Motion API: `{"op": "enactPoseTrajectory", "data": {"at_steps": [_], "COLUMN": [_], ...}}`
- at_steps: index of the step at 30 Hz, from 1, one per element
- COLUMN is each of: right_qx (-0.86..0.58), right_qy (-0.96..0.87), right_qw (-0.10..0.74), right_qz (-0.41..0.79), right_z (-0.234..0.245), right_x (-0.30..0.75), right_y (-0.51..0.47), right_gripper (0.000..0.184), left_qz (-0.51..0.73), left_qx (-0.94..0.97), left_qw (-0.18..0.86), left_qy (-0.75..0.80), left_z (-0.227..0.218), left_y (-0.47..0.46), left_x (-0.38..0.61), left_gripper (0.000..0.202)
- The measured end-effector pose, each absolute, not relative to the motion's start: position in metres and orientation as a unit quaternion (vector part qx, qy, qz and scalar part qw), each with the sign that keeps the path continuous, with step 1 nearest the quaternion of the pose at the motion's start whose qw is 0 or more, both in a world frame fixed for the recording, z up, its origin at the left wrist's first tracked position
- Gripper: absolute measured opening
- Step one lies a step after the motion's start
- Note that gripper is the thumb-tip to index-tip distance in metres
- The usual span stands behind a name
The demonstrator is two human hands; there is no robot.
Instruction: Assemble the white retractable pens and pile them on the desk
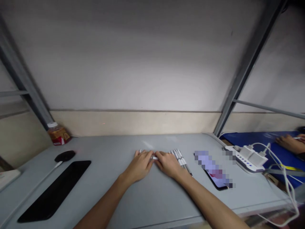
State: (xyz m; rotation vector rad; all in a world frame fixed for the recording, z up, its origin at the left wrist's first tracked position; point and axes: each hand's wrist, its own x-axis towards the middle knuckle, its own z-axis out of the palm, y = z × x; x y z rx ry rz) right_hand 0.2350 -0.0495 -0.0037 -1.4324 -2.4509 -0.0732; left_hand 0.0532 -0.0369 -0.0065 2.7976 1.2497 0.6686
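- left hand (140, 165) and right hand (169, 163) meet mid-worktop (107, 190), fingers pinched together on one thin white stick (155, 157).
- more white sticks (179, 156) lie just beside the right hand.
- likely light, stiff, prone to rolling; best gripped mid-length.

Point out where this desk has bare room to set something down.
Bare grey table runs along the wall between the bottle and the white sticks, and between the black pad and the left hand. Crowded: right end, with phone and power strip.
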Motion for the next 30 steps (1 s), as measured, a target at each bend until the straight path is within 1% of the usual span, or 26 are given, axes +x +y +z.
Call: {"op": "enactPoseTrajectory", "data": {"at_steps": [2,4,8,14,16,18,20,21,23,25,27,30], "right_qx": [-0.493,-0.484,-0.47,-0.486,-0.474,-0.446,-0.412,-0.401,-0.392,-0.396,-0.402,-0.412], "right_qy": [-0.854,-0.856,-0.865,-0.861,-0.864,-0.865,-0.849,-0.829,-0.767,-0.706,-0.693,-0.738], "right_qw": [0.167,0.177,0.166,0.148,0.162,0.197,0.229,0.232,0.216,0.207,0.231,0.284], "right_qz": [-0.034,-0.047,-0.051,-0.001,0.045,0.12,0.239,0.314,0.46,0.549,0.553,0.453], "right_z": [-0.004,-0.004,-0.004,-0.006,-0.007,-0.005,-0.001,0.001,0.004,0.005,0.004,0.001], "right_x": [0.236,0.238,0.237,0.236,0.237,0.24,0.243,0.245,0.249,0.252,0.254,0.256], "right_y": [-0.048,-0.046,-0.045,-0.05,-0.051,-0.05,-0.05,-0.05,-0.05,-0.05,-0.048,-0.043], "right_gripper": [0.018,0.018,0.028,0.032,0.032,0.03,0.03,0.03,0.032,0.032,0.033,0.031], "left_qz": [0.198,0.193,0.22,0.228,0.219,0.21,0.202,0.198,0.194,0.193,0.204,0.231], "left_qx": [0.894,0.895,0.889,0.891,0.897,0.905,0.911,0.913,0.917,0.919,0.915,0.902], "left_qw": [0.004,-0.001,-0.012,-0.032,-0.042,-0.039,-0.031,-0.029,-0.03,-0.032,-0.036,-0.027], "left_qy": [0.402,0.403,0.402,0.391,0.381,0.368,0.357,0.354,0.348,0.343,0.347,0.365], "left_z": [-0.009,-0.01,-0.005,0.001,0.001,0.002,0.003,0.003,0.005,0.006,0.006,0.004], "left_y": [-0.034,-0.032,-0.031,-0.035,-0.035,-0.035,-0.035,-0.036,-0.038,-0.04,-0.04,-0.039], "left_x": [0.051,0.05,0.052,0.052,0.051,0.05,0.05,0.05,0.052,0.054,0.055,0.054], "left_gripper": [0.028,0.032,0.029,0.026,0.026,0.026,0.026,0.026,0.026,0.026,0.026,0.024]}}
